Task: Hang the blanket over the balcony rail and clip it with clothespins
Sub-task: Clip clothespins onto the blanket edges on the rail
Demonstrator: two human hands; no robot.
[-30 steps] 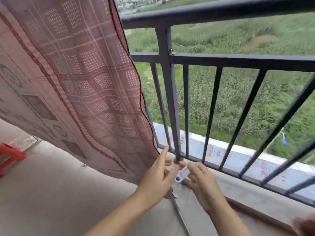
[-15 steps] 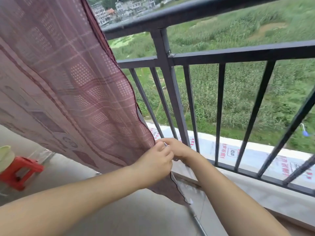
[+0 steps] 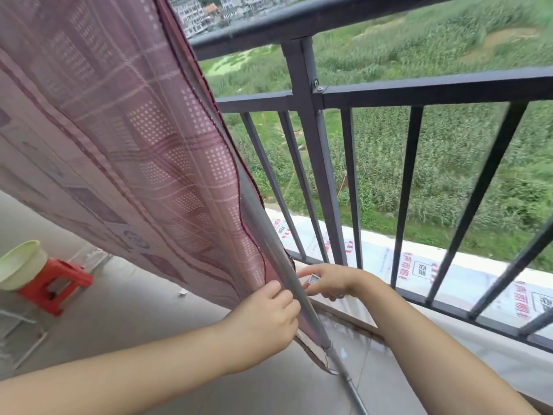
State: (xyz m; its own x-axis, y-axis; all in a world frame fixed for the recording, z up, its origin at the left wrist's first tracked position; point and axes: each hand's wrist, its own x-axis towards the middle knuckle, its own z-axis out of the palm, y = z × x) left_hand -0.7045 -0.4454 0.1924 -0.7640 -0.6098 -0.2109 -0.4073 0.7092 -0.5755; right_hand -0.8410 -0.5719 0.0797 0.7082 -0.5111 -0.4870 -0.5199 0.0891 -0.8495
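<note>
A thin dusty-pink patterned blanket (image 3: pixel 119 139) hangs down from the dark metal balcony rail (image 3: pixel 299 22), filling the left half of the view. My left hand (image 3: pixel 266 313) pinches the blanket's lower right edge beside a grey pole (image 3: pixel 287 274) that leans along that edge. My right hand (image 3: pixel 329 281) holds a small white clothespin (image 3: pixel 313 279) just right of the pole, close to the blanket's edge. The clothespin's far end is hidden in my fingers.
Dark vertical railing bars (image 3: pixel 350 187) and a thick post (image 3: pixel 317 151) stand right behind my hands. A red stool (image 3: pixel 54 283) with a pale green basin (image 3: pixel 21 263) sits at the left on the grey balcony floor (image 3: pixel 125 310). Green fields lie far below.
The view has swung up and left. My left hand has taken hold of the blanket's lower edge by the pole, and my right hand has brought the clothespin up beside it.
</note>
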